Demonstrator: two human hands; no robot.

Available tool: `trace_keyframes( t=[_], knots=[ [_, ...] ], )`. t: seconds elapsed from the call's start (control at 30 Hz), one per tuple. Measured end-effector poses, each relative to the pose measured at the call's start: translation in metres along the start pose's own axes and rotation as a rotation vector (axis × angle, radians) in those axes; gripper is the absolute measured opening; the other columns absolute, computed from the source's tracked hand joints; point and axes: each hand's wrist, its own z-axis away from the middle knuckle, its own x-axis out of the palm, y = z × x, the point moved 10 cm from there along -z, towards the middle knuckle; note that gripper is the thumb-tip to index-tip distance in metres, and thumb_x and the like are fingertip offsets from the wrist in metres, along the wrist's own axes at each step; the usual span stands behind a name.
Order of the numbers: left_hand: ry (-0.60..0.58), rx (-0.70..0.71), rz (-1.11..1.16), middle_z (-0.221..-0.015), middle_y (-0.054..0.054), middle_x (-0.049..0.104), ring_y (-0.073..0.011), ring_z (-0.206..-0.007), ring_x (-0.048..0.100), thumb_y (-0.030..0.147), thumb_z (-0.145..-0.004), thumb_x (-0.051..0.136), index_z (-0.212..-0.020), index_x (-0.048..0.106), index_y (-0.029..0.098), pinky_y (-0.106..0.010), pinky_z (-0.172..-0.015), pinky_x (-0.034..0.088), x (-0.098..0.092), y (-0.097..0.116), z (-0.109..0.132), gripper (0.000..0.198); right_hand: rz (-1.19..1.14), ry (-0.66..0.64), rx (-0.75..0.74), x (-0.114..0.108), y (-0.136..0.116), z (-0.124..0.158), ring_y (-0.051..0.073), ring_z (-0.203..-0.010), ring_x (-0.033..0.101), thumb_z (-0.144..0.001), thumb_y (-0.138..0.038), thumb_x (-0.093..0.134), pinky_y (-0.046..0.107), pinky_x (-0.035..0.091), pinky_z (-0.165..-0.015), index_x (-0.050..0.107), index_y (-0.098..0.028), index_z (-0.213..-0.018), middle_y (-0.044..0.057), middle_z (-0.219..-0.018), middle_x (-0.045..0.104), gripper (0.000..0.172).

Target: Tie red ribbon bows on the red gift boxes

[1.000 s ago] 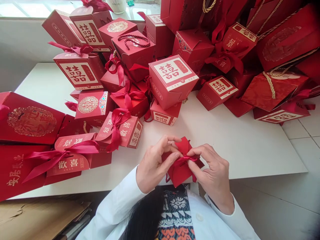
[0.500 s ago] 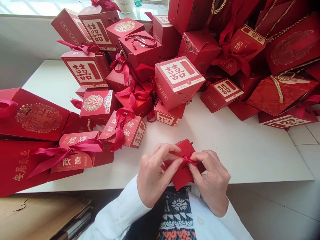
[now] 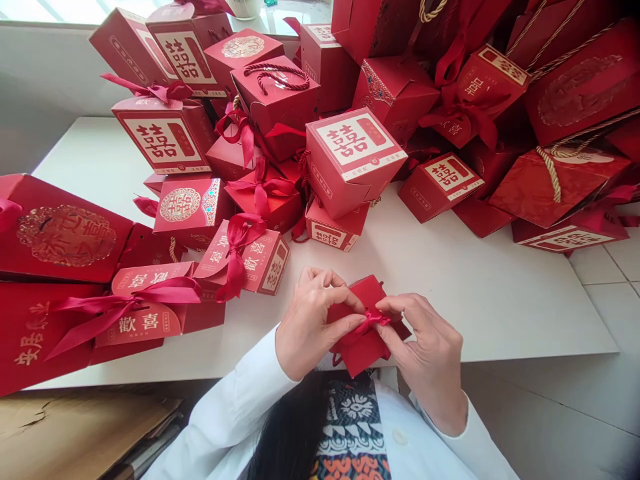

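Note:
A small red gift box (image 3: 361, 357) stands at the table's front edge, between my two hands. A red satin ribbon (image 3: 371, 320) is knotted on its top, with small loops at the knot. My left hand (image 3: 317, 323) pinches the ribbon's left side between thumb and fingers. From the right, my right hand (image 3: 427, 347) has thumb and forefinger closed on the ribbon's other side. Part of the box is hidden under my fingers. A dark red cord (image 3: 337, 360) shows at the box's lower left.
Red gift boxes (image 3: 355, 160) are heaped along the back of the white table (image 3: 500, 300). At the left lie ribboned boxes (image 3: 150, 310) and a large red box (image 3: 65, 227). Red bags with gold rope handles (image 3: 550, 173) crowd the right. Cardboard (image 3: 75, 433) lies below left.
My left hand has turned and shifted slightly up, its fingers now bent over the ribbon. My right forefinger has lifted and straightened a little. The view has shifted slightly.

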Motion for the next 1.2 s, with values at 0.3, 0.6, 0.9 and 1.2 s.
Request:
trace_keyframes(
  t=[0.3,0.6,0.9,1.2],
  knots=[
    [-0.028,-0.04,-0.03,-0.081,-0.004,0.057,-0.022,-0.087,0.047,0.022,-0.077,0.068,-0.072,0.072,0.022,-0.036,-0.076,0.036,0.005,0.002,-0.001,0.007,-0.136,-0.305,0.089,0.014,0.013,-0.018,0.013,-0.059,0.057,-0.079,-0.01,0.053,0.023,0.046,-0.057,0.06,-0.022,-0.089,-0.002,-0.071,0.063,0.017],
    [-0.09,-0.081,-0.001,-0.083,-0.001,0.059,-0.0202,-0.088,0.05,0.021,-0.077,0.064,-0.068,0.067,0.021,-0.035,-0.079,0.036,-0.001,0.001,0.002,0.009,-0.355,-0.467,0.248,0.021,0.027,-0.019,0.012,-0.061,0.057,-0.086,-0.022,0.059,0.023,0.047,-0.058,0.064,-0.02,-0.077,-0.002,-0.069,0.063,0.01],
    [-0.055,-0.138,0.027,-0.081,-0.001,0.056,-0.0194,-0.085,0.047,0.022,-0.078,0.057,-0.067,0.063,0.02,-0.036,-0.079,0.033,-0.005,-0.008,0.014,0.013,-0.343,-0.486,0.338,0.021,0.036,-0.011,0.011,-0.059,0.048,-0.086,-0.024,0.053,0.022,0.042,-0.057,0.057,-0.02,-0.073,-0.004,-0.064,0.054,0.015],
    [-0.016,-0.231,-0.035,-0.077,-0.001,0.053,-0.0201,-0.086,0.045,0.021,-0.077,0.05,-0.065,0.057,0.019,-0.036,-0.079,0.033,-0.016,-0.019,0.028,0.014,-0.291,-0.586,0.544,0.024,0.051,0.005,0.011,-0.058,0.041,-0.08,-0.026,0.051,0.021,0.029,-0.046,0.05,-0.02,-0.064,-0.003,-0.061,0.047,0.017]
  ],
)
